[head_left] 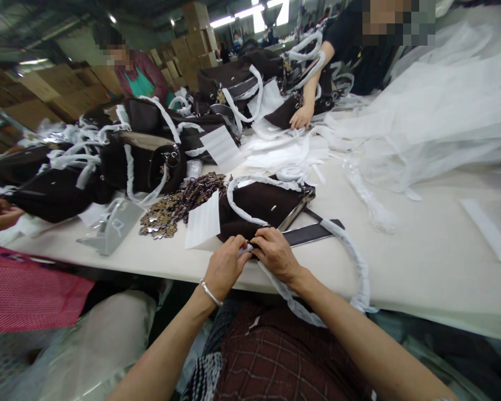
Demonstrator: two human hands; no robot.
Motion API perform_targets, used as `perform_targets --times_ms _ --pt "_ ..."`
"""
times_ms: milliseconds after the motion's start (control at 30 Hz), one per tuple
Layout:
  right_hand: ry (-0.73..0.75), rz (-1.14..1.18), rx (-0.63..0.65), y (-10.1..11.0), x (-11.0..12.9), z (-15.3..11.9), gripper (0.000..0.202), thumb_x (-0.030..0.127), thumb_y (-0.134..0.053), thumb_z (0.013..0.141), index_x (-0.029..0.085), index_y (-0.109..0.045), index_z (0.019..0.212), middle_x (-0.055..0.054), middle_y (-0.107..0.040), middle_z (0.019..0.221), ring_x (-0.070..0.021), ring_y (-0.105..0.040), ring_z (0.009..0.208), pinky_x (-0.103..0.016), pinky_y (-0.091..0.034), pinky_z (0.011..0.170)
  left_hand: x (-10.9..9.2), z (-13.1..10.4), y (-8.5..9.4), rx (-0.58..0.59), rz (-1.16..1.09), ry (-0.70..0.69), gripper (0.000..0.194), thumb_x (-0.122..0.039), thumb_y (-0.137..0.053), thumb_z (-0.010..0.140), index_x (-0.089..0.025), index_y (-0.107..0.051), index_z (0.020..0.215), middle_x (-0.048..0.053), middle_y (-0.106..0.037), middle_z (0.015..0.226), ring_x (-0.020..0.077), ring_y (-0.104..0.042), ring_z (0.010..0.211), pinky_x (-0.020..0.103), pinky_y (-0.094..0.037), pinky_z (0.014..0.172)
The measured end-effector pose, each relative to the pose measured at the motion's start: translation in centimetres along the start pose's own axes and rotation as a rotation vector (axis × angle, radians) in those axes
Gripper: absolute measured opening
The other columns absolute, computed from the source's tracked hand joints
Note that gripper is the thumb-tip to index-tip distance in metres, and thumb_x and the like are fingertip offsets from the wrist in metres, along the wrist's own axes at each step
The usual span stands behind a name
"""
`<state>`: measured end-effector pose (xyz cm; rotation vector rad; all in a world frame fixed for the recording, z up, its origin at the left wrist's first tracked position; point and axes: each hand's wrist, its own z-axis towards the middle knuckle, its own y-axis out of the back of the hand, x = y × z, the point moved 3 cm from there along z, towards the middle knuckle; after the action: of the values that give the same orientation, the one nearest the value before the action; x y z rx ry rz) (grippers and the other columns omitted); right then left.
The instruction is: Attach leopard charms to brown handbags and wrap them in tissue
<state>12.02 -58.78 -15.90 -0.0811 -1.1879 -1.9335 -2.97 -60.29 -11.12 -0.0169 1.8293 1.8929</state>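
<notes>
A dark brown handbag (259, 203) lies on the pale table in front of me, its handles wrapped in white material. One wrapped handle (354, 256) loops right and hangs over the table edge toward my lap. My left hand (227, 264), with a silver bangle at the wrist, is closed at the bag's near edge, pinching a small whitish piece. Against it, my right hand (273, 253) is closed at the same spot; what its fingertips hold is hidden. A dark strap (311, 234) sticks out to the right of the bag. A white sheet (204, 223) lies against its left side.
Metal-and-bead charms (167, 214) are heaped left of the bag, beside a grey tape dispenser (112, 225). More wrapped bags (142, 161) pile up behind. A co-worker's hand (303, 116) rests far across the table; another person's hand (2, 216) is at far left. White sheeting (442, 117) covers the right.
</notes>
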Motion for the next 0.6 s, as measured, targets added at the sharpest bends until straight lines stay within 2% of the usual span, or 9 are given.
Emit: perform_targets --times_ms 133,200,300,600 --pt "-0.018 -0.001 -0.015 0.3 0.5 0.0 0.015 0.022 -0.064 0.086 0.018 -0.064 0.100 -0.007 -0.060 0.102 -0.0215 -0.050 0.095 -0.036 -0.042 0.085 0.0 -0.6 0.0 0.027 0.054 0.091 0.015 -0.033 -0.055 0.092 -0.024 -0.050 0.103 0.001 -0.066 0.098 0.0193 -0.066 0.087 0.027 -0.043 0.069" --pt "-0.020 -0.019 -0.021 0.1 0.6 0.0 0.014 0.023 -0.066 0.085 0.019 -0.064 0.098 -0.006 -0.060 0.099 -0.0205 -0.051 0.092 -0.035 -0.042 0.082 0.4 -0.8 -0.6 0.079 0.116 0.146 0.011 -0.031 -0.050 0.094 -0.024 -0.050 0.102 0.001 -0.069 0.092 0.0202 -0.068 0.081 0.026 -0.040 0.061" --pt "-0.019 -0.076 -0.030 -0.6 0.1 0.1 0.015 0.026 -0.070 0.082 0.020 -0.064 0.095 -0.004 -0.060 0.097 -0.0197 -0.052 0.089 -0.034 -0.042 0.079 0.9 -0.1 -1.8 0.089 0.186 0.132 0.011 -0.027 -0.043 0.096 -0.023 -0.051 0.103 0.003 -0.070 0.095 0.0220 -0.069 0.084 0.027 -0.040 0.059" --pt "-0.074 -0.041 -0.129 -1.1 -0.1 -0.1 0.021 0.022 -0.076 0.074 0.021 -0.065 0.092 -0.002 -0.060 0.093 -0.0186 -0.052 0.086 -0.033 -0.042 0.078 1.0 2.2 -3.0 0.110 0.153 0.028 0.021 -0.013 -0.036 0.095 -0.020 -0.055 0.098 0.004 -0.068 0.096 0.0175 -0.068 0.087 0.027 -0.047 0.072"
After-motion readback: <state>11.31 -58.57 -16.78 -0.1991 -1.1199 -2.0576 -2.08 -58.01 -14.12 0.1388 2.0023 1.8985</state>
